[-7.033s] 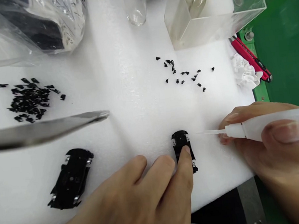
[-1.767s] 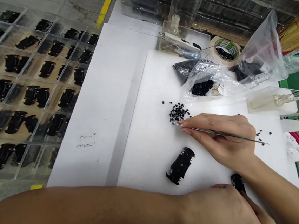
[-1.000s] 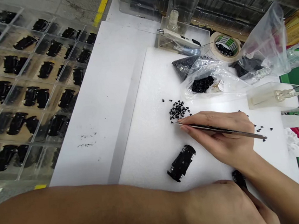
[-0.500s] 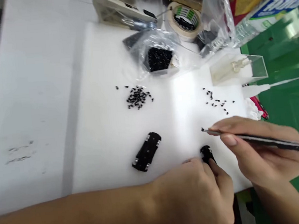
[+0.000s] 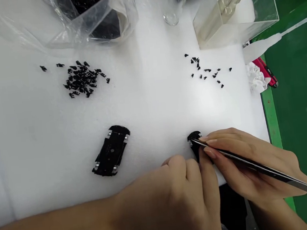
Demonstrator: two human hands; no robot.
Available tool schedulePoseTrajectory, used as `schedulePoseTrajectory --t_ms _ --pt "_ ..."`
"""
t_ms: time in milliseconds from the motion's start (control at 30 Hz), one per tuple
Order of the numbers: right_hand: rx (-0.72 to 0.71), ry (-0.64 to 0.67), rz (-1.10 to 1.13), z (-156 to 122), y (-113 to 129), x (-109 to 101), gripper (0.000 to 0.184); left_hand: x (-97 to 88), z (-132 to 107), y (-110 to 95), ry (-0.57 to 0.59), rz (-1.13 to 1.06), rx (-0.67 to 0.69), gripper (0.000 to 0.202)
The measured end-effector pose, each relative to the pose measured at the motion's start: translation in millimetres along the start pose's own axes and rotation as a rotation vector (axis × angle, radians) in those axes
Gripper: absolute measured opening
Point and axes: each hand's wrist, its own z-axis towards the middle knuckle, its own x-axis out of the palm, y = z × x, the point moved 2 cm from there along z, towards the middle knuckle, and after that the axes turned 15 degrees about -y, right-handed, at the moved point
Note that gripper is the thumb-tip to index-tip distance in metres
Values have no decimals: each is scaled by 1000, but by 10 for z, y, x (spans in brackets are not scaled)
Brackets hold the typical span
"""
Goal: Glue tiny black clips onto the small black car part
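Observation:
My left hand (image 5: 175,199) is closed at the front of the white work surface, its fingers on a small black toy-car base (image 5: 194,135). Most of that base is hidden by my fingers. My right hand (image 5: 250,163) grips dark metal tweezers (image 5: 273,173), whose tips touch the far end of the base. Whether a tiny part sits between the tips I cannot make out. To the left lies another black car base (image 5: 110,151), tilted on the surface, with silvery bits near its corners.
A pile of tiny black parts (image 5: 82,78) lies at left; several more small black parts (image 5: 205,71) are scattered at right. Behind are a plastic bag (image 5: 93,26) of black pieces, a clear box (image 5: 239,30), a white nozzle (image 5: 263,46) and a red-black tool (image 5: 266,71).
My right hand has brought the tweezers down and left onto the base under my left hand. A dark speck showed at their tips before. The view has moved closer.

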Motion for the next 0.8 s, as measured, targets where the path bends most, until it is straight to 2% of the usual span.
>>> schedulePoseTrajectory --t_ms 100,300,467,567,800 --pt "-18 2 -22 11 22 25 35 -22 17 18 -5 10 8 20" --pt "5 -7 -30 -43 2 20 45 -58 22 41 -1 -19 30 17" --pt "46 -18 -32 2 39 33 29 -56 -19 45 19 -61 -3 16" --pt "69 -36 -67 20 64 10 26 -60 -20 52 21 -87 -39 14" --pt "-28 2 0 16 11 -12 37 -28 -8 69 31 -70 33 13"
